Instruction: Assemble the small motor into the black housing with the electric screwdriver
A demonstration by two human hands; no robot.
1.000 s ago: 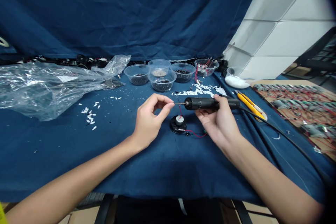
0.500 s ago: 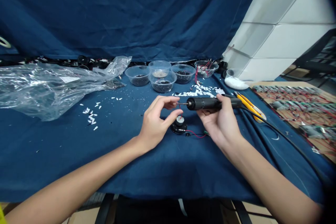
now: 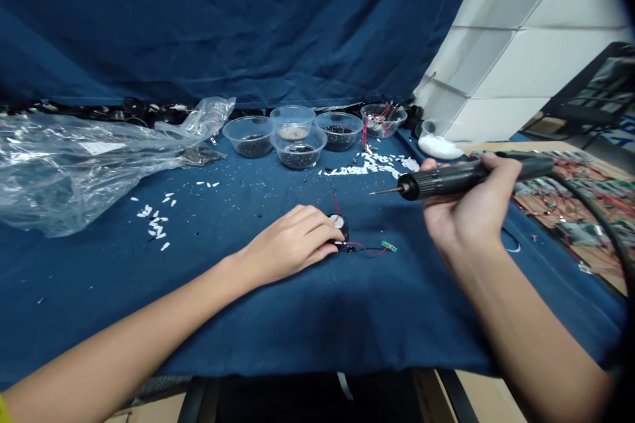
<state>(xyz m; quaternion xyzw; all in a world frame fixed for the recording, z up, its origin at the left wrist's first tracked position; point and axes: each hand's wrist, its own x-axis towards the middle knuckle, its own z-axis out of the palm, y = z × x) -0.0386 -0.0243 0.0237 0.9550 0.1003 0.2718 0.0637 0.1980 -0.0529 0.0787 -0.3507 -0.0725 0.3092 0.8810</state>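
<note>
Head view looked down past both bare forearms to the blue cloth [image 3: 99,317] on the bench. Nearest, the left hand [image 3: 292,239] lay low on the cloth, its fingers together and gently curved over a small round black speaker [image 3: 338,227]. The fingertips covered the speaker's left edge, so only part of its white centre showed, and I could not tell whether the hand gripped it or merely pressed on it. A thin red wire [image 3: 336,205] rose from the speaker, while red and black leads ran right to a small green circuit board [image 3: 389,247]. The right hand [image 3: 471,201] was closed around the black handle of a soldering iron [image 3: 446,178], raised clear of the speaker, its fine tip pointing left and touching nothing. The iron's black cable [image 3: 595,211] curved away at the right edge. Beyond lay scattered white plastic pieces [image 3: 367,165], clear plastic bowls of small dark parts [image 3: 297,149], and a crumpled plastic bag [image 3: 74,172]. Far right, a board of wired assemblies [image 3: 570,192] was partly cut off and too small to make out.
</note>
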